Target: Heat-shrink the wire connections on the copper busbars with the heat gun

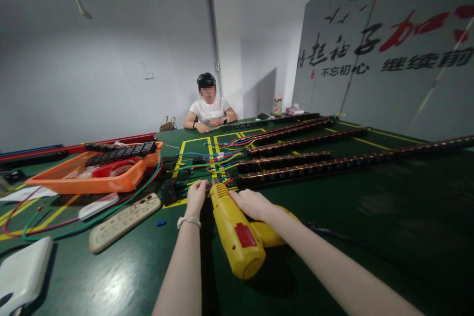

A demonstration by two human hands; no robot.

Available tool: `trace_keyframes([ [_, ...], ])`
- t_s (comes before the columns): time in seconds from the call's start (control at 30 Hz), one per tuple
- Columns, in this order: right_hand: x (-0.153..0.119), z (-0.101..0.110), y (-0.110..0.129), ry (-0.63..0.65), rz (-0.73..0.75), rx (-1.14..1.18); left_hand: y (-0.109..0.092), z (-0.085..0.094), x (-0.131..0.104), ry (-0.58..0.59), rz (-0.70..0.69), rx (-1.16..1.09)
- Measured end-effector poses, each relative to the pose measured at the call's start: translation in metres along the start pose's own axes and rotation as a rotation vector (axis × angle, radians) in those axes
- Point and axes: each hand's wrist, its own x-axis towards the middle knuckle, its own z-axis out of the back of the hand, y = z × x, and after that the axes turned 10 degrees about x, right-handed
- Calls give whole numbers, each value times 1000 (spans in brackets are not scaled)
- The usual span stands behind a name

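Note:
A yellow heat gun [237, 234] lies on the green table in front of me, its metal nozzle pointing away and its handle to the right. Left of the nozzle, my left hand [197, 195] is closed in a pinch on thin wires [190, 183]. My right hand [254, 203] is on the right side of the barrel, above the handle. Its fingers are curled, with the tips partly hidden behind the gun, so what they hold cannot be made out. Coloured wires [226, 177] run from the long black strips [296, 169] just beyond both hands.
An orange basket [89, 185] with parts stands at left. Nearer lie a beige power strip [126, 222], a white case [27, 269], loose red and green wires, a black block [169, 191] and a small blue piece [161, 223]. A co-worker [209, 108] sits across the table.

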Motion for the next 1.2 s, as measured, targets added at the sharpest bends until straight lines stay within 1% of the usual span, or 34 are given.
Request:
trace_keyframes([
  [0.27,4,-4,-11,-5,66,32,4,0,0,-28,-44,146],
  [0.53,3,0,-12,29,136,13,5,0,-2,-41,-87,182],
  [0.73,-2,6,-15,2,109,17,3,1,-5,-61,-108,151],
  [0.97,-9,23,-38,-48,71,-3,-4,3,-11,-98,-117,196],
  [1.07,-11,26,-47,-77,39,5,-7,4,-12,-101,-113,196],
  [1.2,-11,25,-50,-97,4,0,-9,4,-13,-95,-102,198],
])
